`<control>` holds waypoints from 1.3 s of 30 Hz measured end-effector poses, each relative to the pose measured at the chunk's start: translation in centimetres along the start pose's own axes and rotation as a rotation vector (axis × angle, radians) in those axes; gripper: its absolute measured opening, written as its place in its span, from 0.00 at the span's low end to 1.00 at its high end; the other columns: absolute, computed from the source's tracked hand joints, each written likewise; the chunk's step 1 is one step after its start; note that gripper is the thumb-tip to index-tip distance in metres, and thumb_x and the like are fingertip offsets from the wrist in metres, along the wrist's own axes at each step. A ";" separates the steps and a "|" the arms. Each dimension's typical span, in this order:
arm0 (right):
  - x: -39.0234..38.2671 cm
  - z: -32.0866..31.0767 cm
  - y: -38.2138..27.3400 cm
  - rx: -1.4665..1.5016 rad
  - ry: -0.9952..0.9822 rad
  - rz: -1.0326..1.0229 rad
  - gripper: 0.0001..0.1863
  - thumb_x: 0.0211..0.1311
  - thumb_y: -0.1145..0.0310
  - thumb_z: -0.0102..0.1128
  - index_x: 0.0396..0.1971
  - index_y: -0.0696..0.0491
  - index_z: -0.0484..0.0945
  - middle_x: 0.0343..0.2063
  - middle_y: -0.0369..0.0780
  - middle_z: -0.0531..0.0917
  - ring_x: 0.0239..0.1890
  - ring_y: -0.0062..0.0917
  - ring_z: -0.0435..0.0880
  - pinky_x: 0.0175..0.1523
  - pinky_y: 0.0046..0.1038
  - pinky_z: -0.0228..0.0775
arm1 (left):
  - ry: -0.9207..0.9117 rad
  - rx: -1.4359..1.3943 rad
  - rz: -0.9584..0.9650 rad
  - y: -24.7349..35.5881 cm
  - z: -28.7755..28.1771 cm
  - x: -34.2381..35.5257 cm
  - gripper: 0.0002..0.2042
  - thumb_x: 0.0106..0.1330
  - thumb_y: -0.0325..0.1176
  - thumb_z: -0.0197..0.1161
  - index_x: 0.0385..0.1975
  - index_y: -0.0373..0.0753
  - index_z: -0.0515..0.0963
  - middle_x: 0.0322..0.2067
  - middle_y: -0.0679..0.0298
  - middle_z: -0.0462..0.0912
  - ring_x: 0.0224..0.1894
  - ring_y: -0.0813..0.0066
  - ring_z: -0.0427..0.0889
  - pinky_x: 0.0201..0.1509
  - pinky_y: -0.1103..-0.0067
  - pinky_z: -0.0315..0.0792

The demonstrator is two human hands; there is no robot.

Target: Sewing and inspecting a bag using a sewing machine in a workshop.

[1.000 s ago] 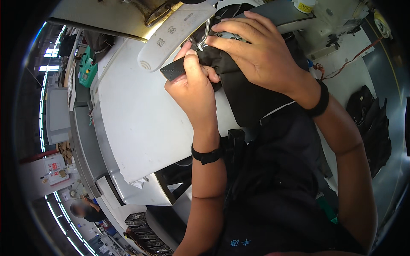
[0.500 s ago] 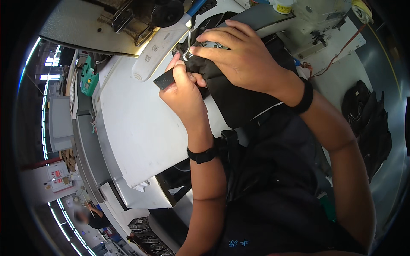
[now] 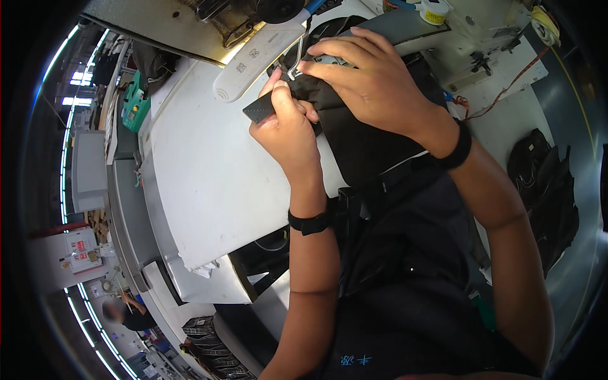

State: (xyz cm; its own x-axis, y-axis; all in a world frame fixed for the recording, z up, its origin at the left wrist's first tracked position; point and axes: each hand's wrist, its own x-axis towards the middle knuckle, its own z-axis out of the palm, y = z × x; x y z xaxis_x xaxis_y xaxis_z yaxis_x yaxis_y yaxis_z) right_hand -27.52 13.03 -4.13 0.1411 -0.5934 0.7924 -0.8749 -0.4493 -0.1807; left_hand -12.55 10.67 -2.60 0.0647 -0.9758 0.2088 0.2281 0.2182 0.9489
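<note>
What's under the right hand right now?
The right hand lies flat on black fabric draped over the white table. Whatever the palm covers is hidden; the left hand pinches the fabric's edge beside it.

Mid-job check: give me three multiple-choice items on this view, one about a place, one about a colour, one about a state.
1. Where is the left hand?
A. on the table's near edge
B. at the black fabric under the sewing machine
C. in the lap

2. What colour is the table?
A. white
B. red
C. yellow

3. How is the right hand?
A. lifted clear
B. closed in a fist
C. spread flat over the black fabric

Answers: B, its fingers pinch the cloth beside the sewing machine; A, the bare top is white; C, the fingers lie spread on the cloth.
</note>
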 end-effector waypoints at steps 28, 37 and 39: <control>0.8 -1.5 -0.6 0.108 -0.067 0.019 0.17 0.65 0.68 0.53 0.51 0.49 0.83 0.53 0.39 0.80 0.59 0.30 0.76 0.68 0.39 0.56 | -0.011 0.095 0.050 -0.2 0.2 0.1 0.19 0.71 0.29 0.53 0.53 0.18 0.77 0.12 0.66 0.70 0.15 0.81 0.69 0.23 0.82 0.64; 0.5 -0.8 -0.6 0.067 -0.004 0.030 0.16 0.66 0.71 0.54 0.50 0.48 0.85 0.52 0.37 0.82 0.57 0.28 0.79 0.69 0.38 0.58 | -0.036 0.127 0.009 0.3 -0.1 0.5 0.18 0.72 0.29 0.54 0.52 0.18 0.76 0.13 0.66 0.69 0.14 0.79 0.69 0.21 0.80 0.66; 0.4 -0.3 -0.6 0.032 0.073 0.031 0.17 0.62 0.73 0.56 0.47 0.45 0.87 0.50 0.32 0.83 0.55 0.24 0.81 0.70 0.37 0.58 | -0.041 0.123 0.011 0.3 -0.3 0.7 0.18 0.72 0.29 0.54 0.52 0.18 0.76 0.14 0.66 0.69 0.14 0.79 0.70 0.21 0.80 0.66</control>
State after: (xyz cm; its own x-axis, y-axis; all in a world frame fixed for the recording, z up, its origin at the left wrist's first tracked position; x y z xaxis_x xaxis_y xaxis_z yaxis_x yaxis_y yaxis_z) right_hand -27.07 13.27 -3.51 0.0789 -0.5581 0.8260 -0.8627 -0.4534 -0.2240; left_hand -12.14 10.04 -2.22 0.0265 -0.9737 0.2262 0.1064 0.2277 0.9679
